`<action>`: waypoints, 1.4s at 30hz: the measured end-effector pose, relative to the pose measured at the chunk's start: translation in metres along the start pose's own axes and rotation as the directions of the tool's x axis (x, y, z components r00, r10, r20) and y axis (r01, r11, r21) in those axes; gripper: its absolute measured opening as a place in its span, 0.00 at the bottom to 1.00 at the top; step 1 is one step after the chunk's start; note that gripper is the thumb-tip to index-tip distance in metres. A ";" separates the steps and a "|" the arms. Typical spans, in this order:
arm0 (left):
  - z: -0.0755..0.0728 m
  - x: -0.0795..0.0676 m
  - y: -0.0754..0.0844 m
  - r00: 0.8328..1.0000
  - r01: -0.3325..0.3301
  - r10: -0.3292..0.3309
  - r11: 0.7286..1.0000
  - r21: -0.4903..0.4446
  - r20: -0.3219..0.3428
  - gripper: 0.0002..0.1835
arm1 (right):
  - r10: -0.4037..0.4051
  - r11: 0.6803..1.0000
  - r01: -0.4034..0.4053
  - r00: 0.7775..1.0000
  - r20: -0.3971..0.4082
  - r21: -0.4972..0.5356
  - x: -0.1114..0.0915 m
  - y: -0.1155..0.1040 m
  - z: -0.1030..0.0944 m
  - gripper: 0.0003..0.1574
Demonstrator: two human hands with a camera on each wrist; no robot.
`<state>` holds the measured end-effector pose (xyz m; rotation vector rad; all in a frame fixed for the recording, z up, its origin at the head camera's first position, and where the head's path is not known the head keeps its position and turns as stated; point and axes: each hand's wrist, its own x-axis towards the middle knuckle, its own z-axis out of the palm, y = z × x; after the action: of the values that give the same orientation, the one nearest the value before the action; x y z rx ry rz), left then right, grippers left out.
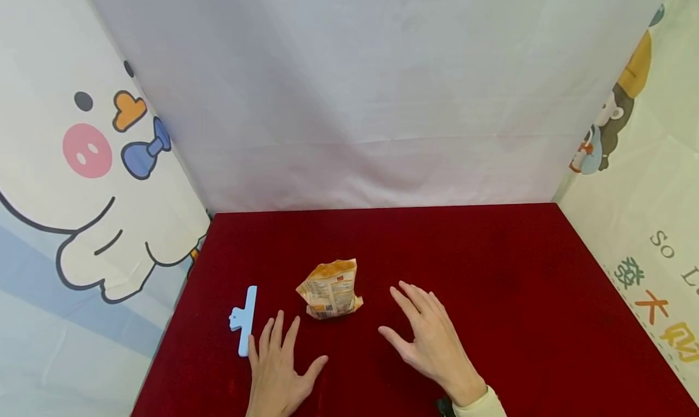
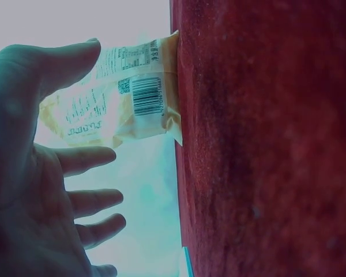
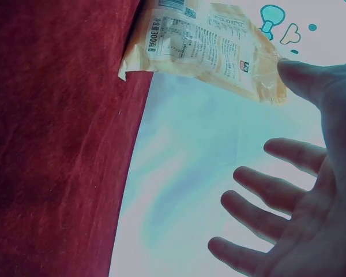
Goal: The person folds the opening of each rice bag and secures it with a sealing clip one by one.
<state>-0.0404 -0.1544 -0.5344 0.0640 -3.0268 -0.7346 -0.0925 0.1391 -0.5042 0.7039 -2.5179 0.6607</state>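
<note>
A crumpled yellow and white food packet (image 1: 330,291) stands on the dark red cloth, its printed back with a barcode (image 2: 147,96) toward me. To its left lies a light blue bag clip (image 1: 247,323) with a long straight bar. My left hand (image 1: 278,371) is spread, in front of the packet and close by the clip's lower end. Off to the packet's right, my right hand (image 1: 428,338) is held with fingers extended and thumb apart. Neither hand holds anything. In the right wrist view the packet (image 3: 205,49) shows beyond the thumb.
The dark red cloth (image 1: 491,271) covers the table, ending at a pale curtain (image 1: 382,101) behind. Printed cloths hang at both sides, a cartoon figure (image 1: 87,150) on the left one and lettering (image 1: 652,308) on the right one.
</note>
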 end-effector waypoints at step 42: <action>0.007 0.005 -0.001 0.994 -0.062 0.061 0.998 -0.008 -0.092 0.50 | -0.003 1.000 0.003 0.999 0.036 0.003 0.014 -0.008 0.003 0.47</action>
<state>-0.0457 -0.1526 -0.5413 0.0034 -2.9235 -0.7224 -0.0992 0.1265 -0.4966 0.7261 -2.5483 0.6566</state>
